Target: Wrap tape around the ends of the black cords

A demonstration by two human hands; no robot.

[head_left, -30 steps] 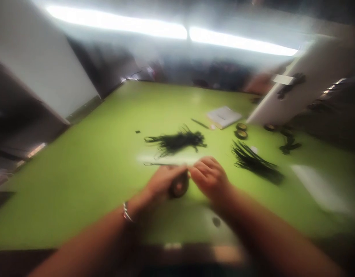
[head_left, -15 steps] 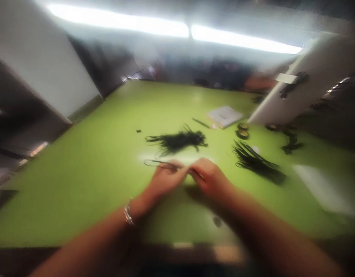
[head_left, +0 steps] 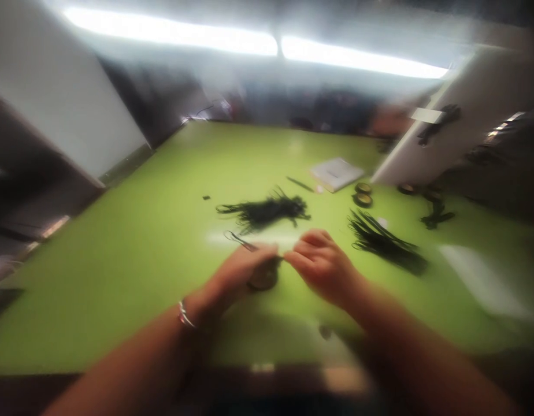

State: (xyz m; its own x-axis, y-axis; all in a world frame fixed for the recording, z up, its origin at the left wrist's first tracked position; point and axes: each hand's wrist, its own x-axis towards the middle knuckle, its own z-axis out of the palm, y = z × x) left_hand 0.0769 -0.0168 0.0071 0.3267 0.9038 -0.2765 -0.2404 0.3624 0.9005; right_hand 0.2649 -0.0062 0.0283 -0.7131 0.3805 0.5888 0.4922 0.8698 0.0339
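Note:
My left hand (head_left: 245,267) is closed around a thin black cord (head_left: 241,240), whose looped end sticks out past the knuckles to the upper left. A short dark length bridges the small gap to my right hand (head_left: 321,263), which pinches its end with curled fingers. Below the left fingertips is a dark brownish rounded patch; blur hides whether it is an object or a shadow. Just beyond the hands lies a tangled bundle of black cords (head_left: 269,211). To the right is a second, straighter bundle of black cords (head_left: 386,245).
On the green table (head_left: 132,271) lie a white book-like pad (head_left: 337,173), a dark pen (head_left: 300,184), rolls of black tape (head_left: 363,199) and a small black piece (head_left: 206,197). A pale panel (head_left: 436,136) stands at the right, another panel (head_left: 71,98) at the left.
My hands have drawn slightly apart, leaving a small gap spanned by the dark length. The cord's loop at my left hand now points more upward and shows less.

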